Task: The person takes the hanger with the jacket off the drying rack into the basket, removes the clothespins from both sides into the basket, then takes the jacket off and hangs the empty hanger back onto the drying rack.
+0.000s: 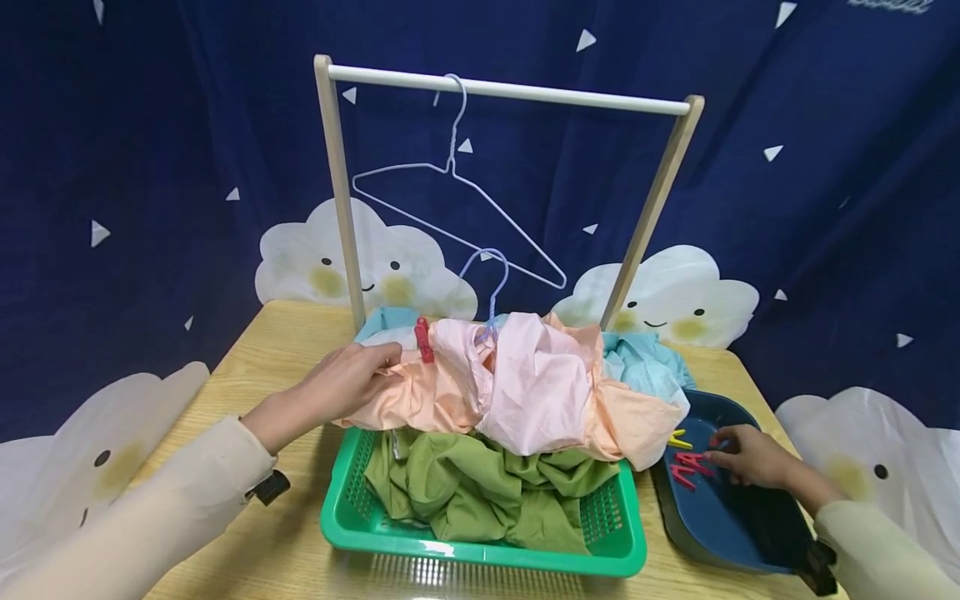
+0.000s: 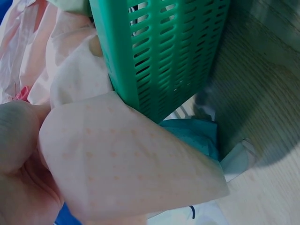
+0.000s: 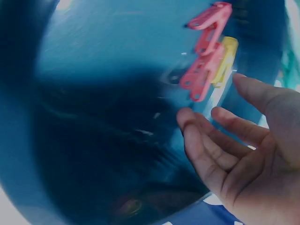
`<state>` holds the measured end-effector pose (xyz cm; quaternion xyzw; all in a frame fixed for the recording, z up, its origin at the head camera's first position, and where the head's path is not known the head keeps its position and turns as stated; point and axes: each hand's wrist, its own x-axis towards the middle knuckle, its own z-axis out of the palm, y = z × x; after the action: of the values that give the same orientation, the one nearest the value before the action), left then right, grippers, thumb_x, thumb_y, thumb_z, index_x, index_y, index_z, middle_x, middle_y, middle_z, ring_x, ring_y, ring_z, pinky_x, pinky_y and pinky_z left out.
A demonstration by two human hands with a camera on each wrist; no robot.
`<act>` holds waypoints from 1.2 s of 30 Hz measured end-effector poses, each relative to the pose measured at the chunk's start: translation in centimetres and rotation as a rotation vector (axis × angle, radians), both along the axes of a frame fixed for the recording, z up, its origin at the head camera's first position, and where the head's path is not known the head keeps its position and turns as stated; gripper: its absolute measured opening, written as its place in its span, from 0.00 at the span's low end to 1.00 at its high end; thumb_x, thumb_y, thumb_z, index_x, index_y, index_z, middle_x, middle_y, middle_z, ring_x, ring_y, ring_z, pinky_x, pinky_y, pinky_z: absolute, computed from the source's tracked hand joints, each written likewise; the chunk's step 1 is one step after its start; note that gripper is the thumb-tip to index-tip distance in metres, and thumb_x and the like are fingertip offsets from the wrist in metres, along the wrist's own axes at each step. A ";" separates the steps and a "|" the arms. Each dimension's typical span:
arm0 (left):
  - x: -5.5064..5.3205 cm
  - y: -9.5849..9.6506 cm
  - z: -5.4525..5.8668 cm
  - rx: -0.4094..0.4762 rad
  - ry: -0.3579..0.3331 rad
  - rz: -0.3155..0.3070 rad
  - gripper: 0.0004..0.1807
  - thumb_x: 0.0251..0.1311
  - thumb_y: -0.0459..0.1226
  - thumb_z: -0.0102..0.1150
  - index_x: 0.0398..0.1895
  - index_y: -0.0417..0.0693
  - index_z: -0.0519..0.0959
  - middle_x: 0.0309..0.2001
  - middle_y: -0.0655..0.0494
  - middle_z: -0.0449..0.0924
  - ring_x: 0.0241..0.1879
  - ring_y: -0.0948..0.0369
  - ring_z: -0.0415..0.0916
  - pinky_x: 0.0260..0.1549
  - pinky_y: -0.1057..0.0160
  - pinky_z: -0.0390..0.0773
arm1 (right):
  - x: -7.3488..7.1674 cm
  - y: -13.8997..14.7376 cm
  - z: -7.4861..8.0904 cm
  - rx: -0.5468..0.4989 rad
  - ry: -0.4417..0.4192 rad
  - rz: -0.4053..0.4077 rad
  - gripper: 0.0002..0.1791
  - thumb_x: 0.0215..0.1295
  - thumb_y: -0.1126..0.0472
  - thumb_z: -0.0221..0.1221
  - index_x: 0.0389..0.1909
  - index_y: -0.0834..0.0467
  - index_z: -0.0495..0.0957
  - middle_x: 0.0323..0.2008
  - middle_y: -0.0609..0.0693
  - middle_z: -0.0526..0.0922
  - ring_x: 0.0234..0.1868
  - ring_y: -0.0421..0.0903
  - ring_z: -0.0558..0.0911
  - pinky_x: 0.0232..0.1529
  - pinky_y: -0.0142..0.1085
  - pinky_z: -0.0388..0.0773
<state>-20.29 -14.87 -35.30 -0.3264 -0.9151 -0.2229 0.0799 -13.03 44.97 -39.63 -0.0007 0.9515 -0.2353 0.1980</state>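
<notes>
A peach and pale pink garment [image 1: 532, 383] drapes over a lavender hanger [image 1: 497, 292], with a red clothespin [image 1: 423, 340] clipped at its left shoulder. My left hand [image 1: 358, 379] grips the garment's left end; in the left wrist view the peach cloth [image 2: 126, 159] spreads over the fingers and hides them. Over at the right, my right hand [image 1: 750, 457] reaches into a dark blue basin [image 1: 738, 521]. Its thumb and fingers are parted with nothing between them, close to red clothespins [image 3: 204, 70] and a yellow clothespin [image 3: 226, 61] on the basin floor.
Below the garment stands a green basket [image 1: 480, 554] with an olive-green cloth [image 1: 465, 483] inside. Light blue cloth [image 1: 648, 362] lies behind. A rack [image 1: 510, 90] with a white bar carries a second wire hanger [image 1: 453, 167]. Everything stands on a wooden table [image 1: 292, 333].
</notes>
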 end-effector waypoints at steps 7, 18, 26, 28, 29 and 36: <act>0.0 0.0 0.1 -0.001 0.006 -0.001 0.18 0.64 0.37 0.66 0.24 0.52 0.65 0.19 0.63 0.56 0.20 0.63 0.59 0.20 0.67 0.56 | 0.3 -0.7 1.8 0.039 0.083 0.001 0.23 0.74 0.54 0.58 0.51 0.74 0.76 0.25 0.51 0.80 0.23 0.42 0.78 0.24 0.34 0.76; 0.1 0.0 0.1 0.005 -0.001 -0.001 0.18 0.64 0.37 0.66 0.24 0.52 0.65 0.19 0.63 0.56 0.21 0.63 0.59 0.20 0.67 0.56 | 0.2 -2.9 4.9 0.068 0.205 0.037 0.28 0.76 0.51 0.55 0.58 0.74 0.74 0.41 0.61 0.86 0.29 0.41 0.81 0.29 0.33 0.80; 0.0 0.0 0.1 0.011 -0.009 -0.008 0.18 0.64 0.37 0.66 0.24 0.52 0.65 0.19 0.63 0.55 0.20 0.63 0.58 0.20 0.67 0.55 | 0.5 -5.4 6.3 0.073 0.277 0.082 0.25 0.75 0.52 0.58 0.57 0.71 0.76 0.45 0.63 0.86 0.30 0.39 0.82 0.28 0.32 0.80; 0.0 0.0 0.1 0.012 -0.008 -0.011 0.18 0.64 0.37 0.66 0.24 0.52 0.64 0.19 0.63 0.54 0.20 0.63 0.57 0.20 0.67 0.55 | 0.6 -6.0 6.7 0.077 0.310 0.094 0.24 0.74 0.53 0.58 0.56 0.70 0.77 0.45 0.62 0.87 0.29 0.38 0.82 0.27 0.31 0.79; 0.0 0.0 0.1 0.012 -0.008 -0.012 0.19 0.64 0.37 0.66 0.24 0.52 0.64 0.19 0.63 0.54 0.20 0.64 0.57 0.19 0.67 0.55 | 0.7 -6.3 6.9 0.078 0.327 0.099 0.23 0.74 0.53 0.58 0.55 0.69 0.78 0.45 0.62 0.87 0.29 0.38 0.82 0.27 0.31 0.79; -0.1 0.0 0.0 0.015 -0.004 -0.009 0.18 0.64 0.37 0.65 0.24 0.52 0.64 0.19 0.63 0.54 0.20 0.63 0.57 0.20 0.67 0.55 | 0.7 -8.9 9.1 0.084 0.379 0.116 0.20 0.73 0.54 0.59 0.55 0.67 0.79 0.45 0.63 0.87 0.31 0.41 0.84 0.28 0.31 0.79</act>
<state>-20.35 -14.90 -35.29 -0.3296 -0.9121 -0.2308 0.0793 -12.38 36.12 -30.56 -0.0915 0.9791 -0.1792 0.0285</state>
